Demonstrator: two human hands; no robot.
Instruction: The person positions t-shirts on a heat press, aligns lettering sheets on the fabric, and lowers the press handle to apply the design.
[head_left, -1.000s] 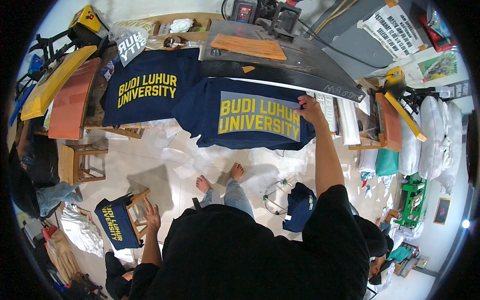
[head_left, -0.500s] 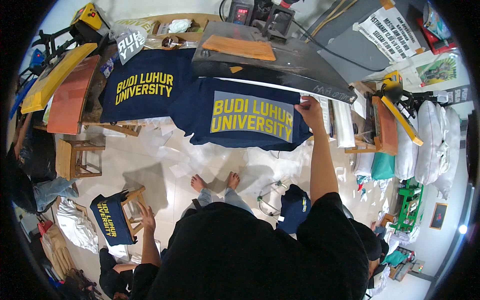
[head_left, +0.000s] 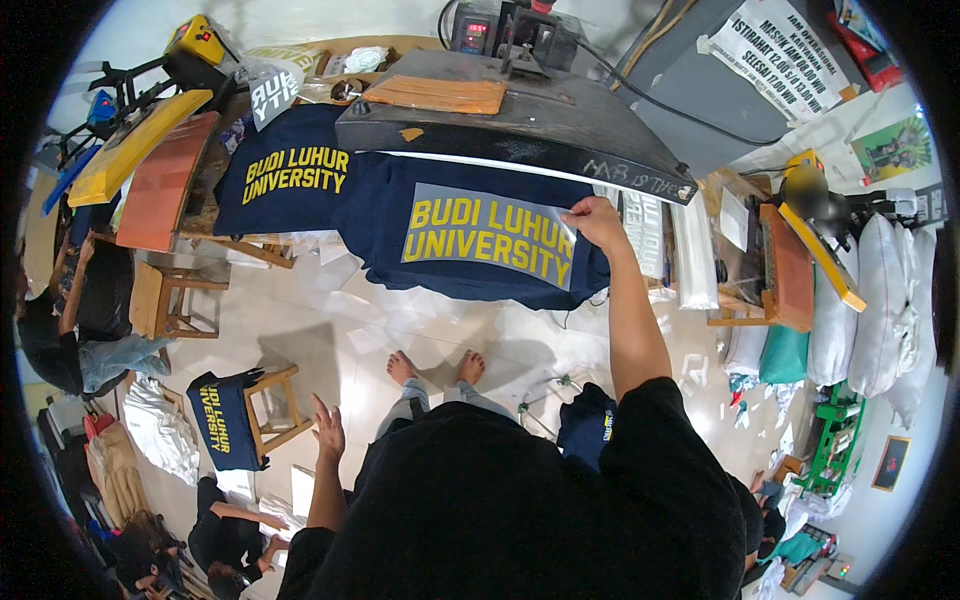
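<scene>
A dark navy T-shirt (head_left: 375, 262) lies on the heat press, its front edge hanging over the lower plate. On its chest rests a greyish transfer film (head_left: 412, 252) over yellow block lettering. My right hand (head_left: 597, 222) is closed at the film's upper right corner, thumb and fingertips pinching it. The heat press's black upper plate (head_left: 560, 125) sits just behind, above the far part of the shirt. Down at my left side, my left hand (head_left: 328, 432) hangs open with fingers apart, near a wooden stool (head_left: 280, 437) draped with another navy printed shirt (head_left: 222, 420).
Another lettered navy shirt (head_left: 290, 180) lies left of the press. Further presses with yellow plates stand at the far left (head_left: 140, 150) and right (head_left: 815, 255). White sacks (head_left: 885, 300) fill the right side. Other people (head_left: 235, 535) sit low at lower left and right.
My right hand has shifted slightly left onto the film's corner and now pinches it. My left hand has come in toward my body. The whole view has turned a little.
</scene>
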